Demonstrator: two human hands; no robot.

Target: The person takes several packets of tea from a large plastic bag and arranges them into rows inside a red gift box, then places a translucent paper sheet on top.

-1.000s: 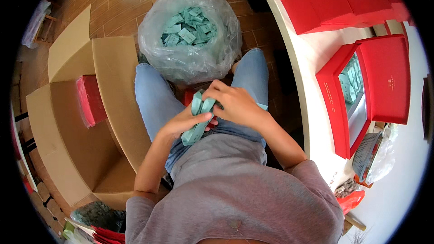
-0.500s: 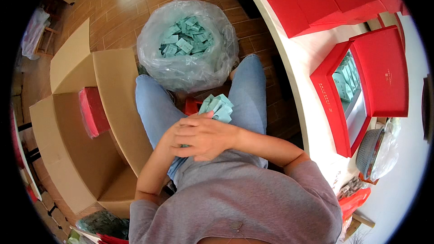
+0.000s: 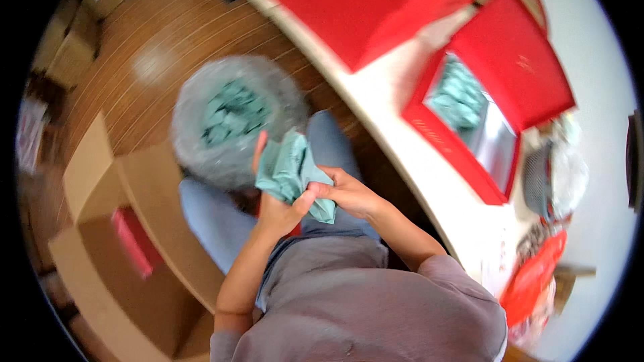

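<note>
A bundle of small pale green packets (image 3: 287, 166) is held in front of my lap. My left hand (image 3: 276, 213) is closed round its lower left side, with a finger showing up along the left edge. From the right, my right hand (image 3: 347, 192) pinches the bundle's lower right packets between thumb and fingers. Both thumbs come close together on the near side. Just beyond my hands stands a clear plastic bag (image 3: 186, 121), with many loose packets (image 3: 235, 112) of the same green inside.
An open red gift box (image 3: 451, 154) on the white table (image 3: 376, 104) at right holds green packets (image 3: 457, 94) in its far part. Larger red boxes (image 3: 335, 7) lie beyond it. At left, an open carton (image 3: 100, 275) contains a red wrapped pack (image 3: 134, 238).
My hands, earlier overlapped low over the packets, have risen and spread to either side of the bundle, showing more of it. The view has turned toward the table.
</note>
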